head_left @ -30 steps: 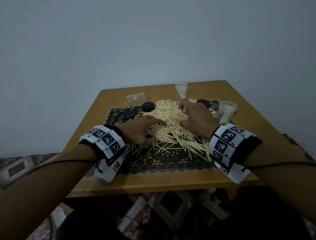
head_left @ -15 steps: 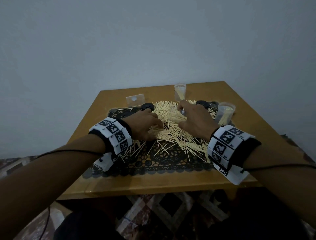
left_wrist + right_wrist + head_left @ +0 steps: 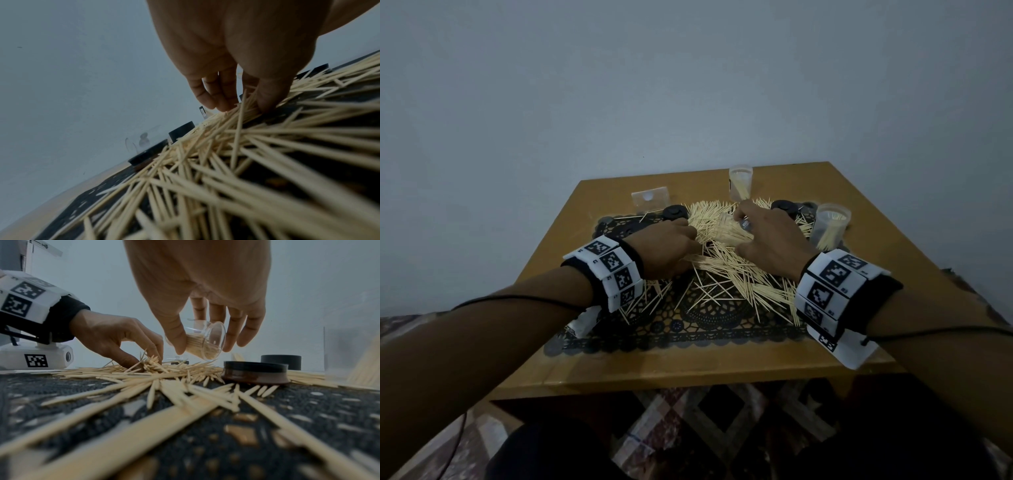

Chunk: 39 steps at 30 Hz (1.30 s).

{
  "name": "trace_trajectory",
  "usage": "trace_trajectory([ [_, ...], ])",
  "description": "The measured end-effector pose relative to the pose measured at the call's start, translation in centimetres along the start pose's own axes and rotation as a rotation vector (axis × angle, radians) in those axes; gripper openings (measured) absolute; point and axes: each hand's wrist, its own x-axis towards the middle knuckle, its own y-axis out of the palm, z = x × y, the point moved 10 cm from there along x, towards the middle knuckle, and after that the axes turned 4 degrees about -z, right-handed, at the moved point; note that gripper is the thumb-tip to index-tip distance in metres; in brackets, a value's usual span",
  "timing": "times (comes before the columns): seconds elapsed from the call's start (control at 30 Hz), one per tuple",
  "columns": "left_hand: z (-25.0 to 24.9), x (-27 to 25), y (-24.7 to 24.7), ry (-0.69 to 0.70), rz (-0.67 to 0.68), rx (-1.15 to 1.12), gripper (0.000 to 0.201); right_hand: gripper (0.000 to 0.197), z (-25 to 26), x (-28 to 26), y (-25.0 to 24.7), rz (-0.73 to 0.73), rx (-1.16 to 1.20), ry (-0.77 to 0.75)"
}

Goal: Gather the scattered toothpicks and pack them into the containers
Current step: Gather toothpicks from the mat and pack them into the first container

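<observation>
My left hand (image 3: 115, 337) pinched a tuft of toothpicks (image 3: 726, 270) from the heap spread over the black lace mat (image 3: 688, 329) in the middle of the tabletop (image 3: 859, 219). My right hand (image 3: 197, 293) held a small clear container (image 3: 203, 341) between thumb and fingers, tipped on its side just above the heap, partly filled. Two more clear containers (image 3: 740, 181) stood by the far edge, black lids (image 3: 255, 372) beside the heap.
</observation>
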Motion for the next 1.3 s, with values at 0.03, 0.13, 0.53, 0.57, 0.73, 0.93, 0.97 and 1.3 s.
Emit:
trace_trajectory([
  [0.03,-0.1,0.0,-0.1,0.007,-0.016,0.003,0.03,0.034,0.0,0.0,0.0,0.0,0.0,-0.002],
  [0.13,0.0,0.1,-0.1,0.01,-0.031,0.012,0.028,0.034,0.0,0.0,0.1,0.004,0.001,-0.003],
  [0.53,0.6,-0.4,-2.8,-0.003,-0.192,-0.056,0.021,0.037,-0.5,0.0,-0.8,-0.052,-0.036,0.031],
  [0.57,0.8,-0.5,-3.1,-0.007,-0.201,-0.055,0.02,0.036,-0.5,0.0,-0.8,-0.049,-0.036,0.031],
  [0.73,1.6,-0.7,-3.7,-0.039,-0.16,-0.044,0.02,0.034,-0.2,-0.2,-0.6,-0.009,-0.031,0.025],
  [0.93,2.6,-0.5,-2.7,-0.147,-0.024,0.061,0.023,0.035,0.1,-0.3,0.2,0.046,-0.05,-0.008],
  [0.97,2.7,-0.5,-2.6,-0.153,-0.009,0.081,0.021,0.035,0.2,-0.3,0.2,0.05,-0.054,-0.011],
  [1.3,1.5,0.4,-2.3,-0.129,0.068,0.109,0.021,0.039,0.9,-0.6,0.5,0.089,-0.065,-0.05],
])
